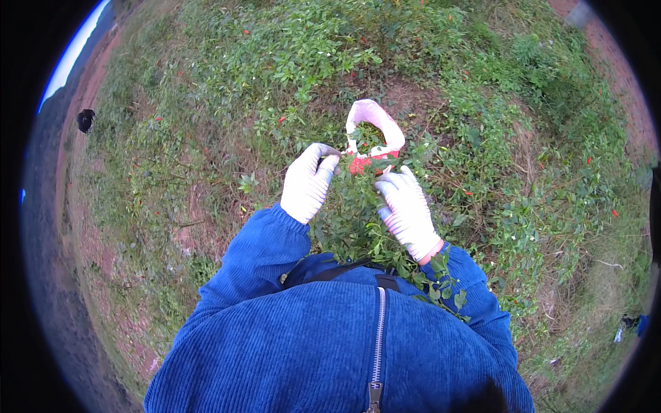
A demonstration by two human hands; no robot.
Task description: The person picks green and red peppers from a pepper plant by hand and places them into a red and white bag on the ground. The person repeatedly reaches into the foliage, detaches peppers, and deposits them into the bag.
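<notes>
Both my hands wear white work gloves with thin stripes and greyish fingers. At the left side of a bag (376, 116), my left hand (309, 181) has thumb and fingertips drawn together; whether anything small is between them is too small to tell. The bag has a folded white rim and a red lower part, and green leaves with bits of red show inside its mouth. Just below it, my right hand (405, 210) curls its fingers at the leafy stems of a chili plant (343, 217). Leaves partly hide its fingertips, so a grip is unclear.
Chili plants (304, 57) with red peppers (282, 119) and white flowers spread all around. Dry grass and bare soil (408, 95) show between them. A leafy branch (446, 294) lies against my right sleeve. A dark object (85, 120) is at far left, a blue one (642, 325) at far right.
</notes>
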